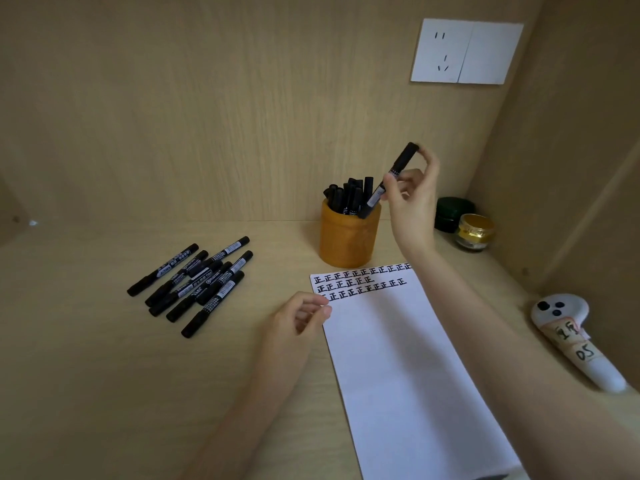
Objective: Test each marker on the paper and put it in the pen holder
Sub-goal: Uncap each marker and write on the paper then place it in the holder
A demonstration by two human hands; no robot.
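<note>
My right hand pinches a black marker by its upper part; the marker tilts, and its lower end sits inside the rim of the orange pen holder. Several black markers stand in that holder. My left hand rests at the left edge of the white paper, fingers loosely curled and holding nothing. Three rows of black marks run across the paper's top. A pile of several black markers lies on the desk to the left.
A dark green jar and a gold-lidded jar stand in the back right corner. A white controller with taped labels lies at the right. A wall socket is on the back panel. Wooden walls close in the desk behind and right.
</note>
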